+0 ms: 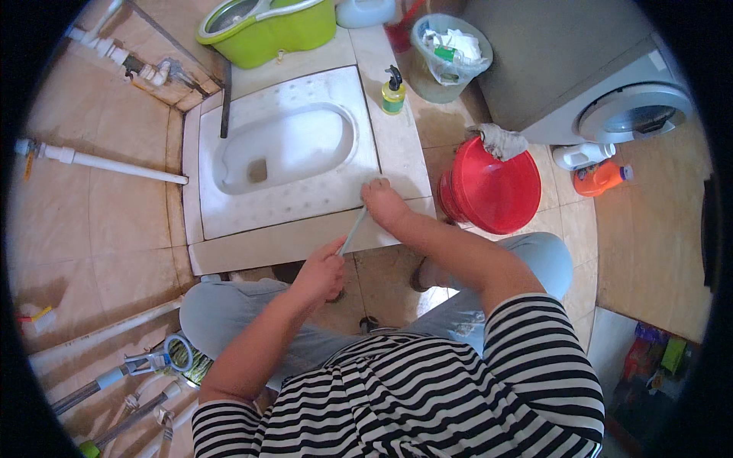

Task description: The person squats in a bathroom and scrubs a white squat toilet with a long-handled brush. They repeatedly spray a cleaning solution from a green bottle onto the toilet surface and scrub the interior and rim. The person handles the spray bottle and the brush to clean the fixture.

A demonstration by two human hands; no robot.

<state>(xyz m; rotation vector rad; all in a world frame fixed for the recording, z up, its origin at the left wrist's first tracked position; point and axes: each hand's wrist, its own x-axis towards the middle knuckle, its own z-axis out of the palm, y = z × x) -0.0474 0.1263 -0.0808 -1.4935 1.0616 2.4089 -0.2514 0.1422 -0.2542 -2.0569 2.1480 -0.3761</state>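
My left hand (320,273) is closed around the near end of a slim pale handle (353,230). The far end of that handle runs up to my right hand (385,201), whose fingers are curled about it and hide whatever is there. Under my right hand lies the front right corner of a white ceramic squat toilet (275,207), set in a raised tiled step (395,226). The toilet's basin has a dark drain opening (257,170) toward its left end.
On the step stand a soap pump bottle (393,98) and a green mop bucket (275,35). To the right are a red bucket (498,189) with a grey rag (501,142), a waste bin (446,74), a washing machine (572,103) and an orange detergent bottle (598,179). White pipes (114,166) line the left wall.
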